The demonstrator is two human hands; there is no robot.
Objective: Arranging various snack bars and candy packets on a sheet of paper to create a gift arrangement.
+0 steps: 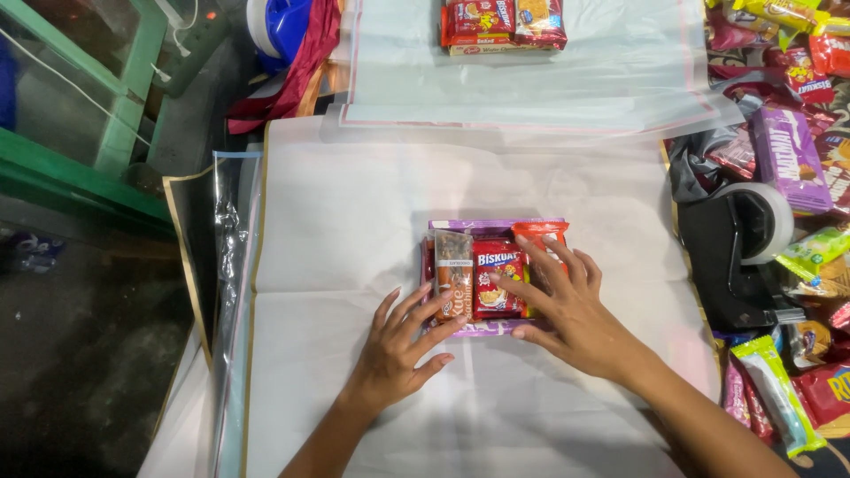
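Left hand (pixel 403 341): open, fingers spread, palm down. Fingertips rest on the lower left part of a small stack of snack packets (pixel 492 276); nothing is gripped.

Right hand (pixel 567 305): open, fingers spread flat over the right half of the same stack, touching the red packet (pixel 498 279) and covering part of the orange packet (pixel 538 234). No grasp closed.

The stack lies near the middle of a white wrapping sheet (pixel 354 265) spread on the surface. A brown and clear packet (pixel 453 270) stands at its left side, the red packet just beside it, all on a purple packet whose edges show at top and bottom.

Left of the white sheet: a clear plastic sheet with a gold edge (pixel 221 257), partly underneath it.

Beyond the stack: a second pale sheet (pixel 531 88) bearing another bundle of red packets (pixel 503 24) at its far edge.

Right of the sheet: a black tape dispenser (pixel 739 257), and a loose heap of assorted snack packets (pixel 797 159) running along the right side.

Upper left: a green frame (pixel 115 115) and red ribbon (pixel 301 62).
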